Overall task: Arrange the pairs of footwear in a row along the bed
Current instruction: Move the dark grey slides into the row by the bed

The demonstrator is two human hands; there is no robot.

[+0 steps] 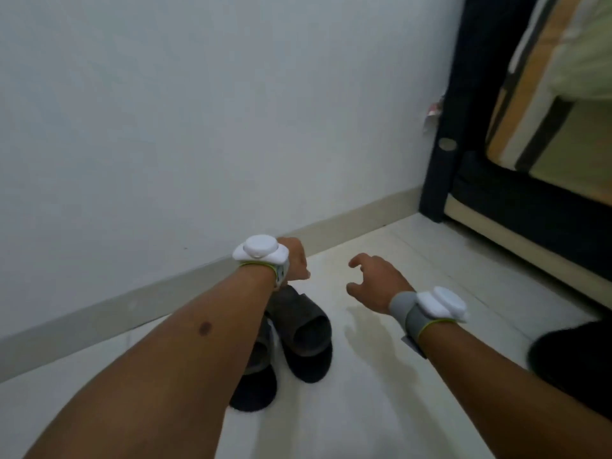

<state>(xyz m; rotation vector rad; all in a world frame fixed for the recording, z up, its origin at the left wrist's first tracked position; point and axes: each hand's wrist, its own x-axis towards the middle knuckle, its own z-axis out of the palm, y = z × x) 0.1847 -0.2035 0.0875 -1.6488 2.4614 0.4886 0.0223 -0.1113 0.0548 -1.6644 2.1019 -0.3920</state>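
slides (pixel 299 329): dark pair lying on floor (pixel 381 409) by wall, well apart from bed (pixel 496 200) | handling: probably light, flexible rubber, pinch the strap | left hand (pixel 296 261): hovering above them, grip hidden, cannot tell | right hand (pixel 376 281): hanging wide, empty

Two dark slide sandals (pixel 294 339) lie side by side on the floor, apparently touching.

We find no legible text, label, brand, number or sign anywhere in the view. The white wrist devices (pixel 260 248) show plain faces, and the dark slides (pixel 299 332) carry no marking that we can read.
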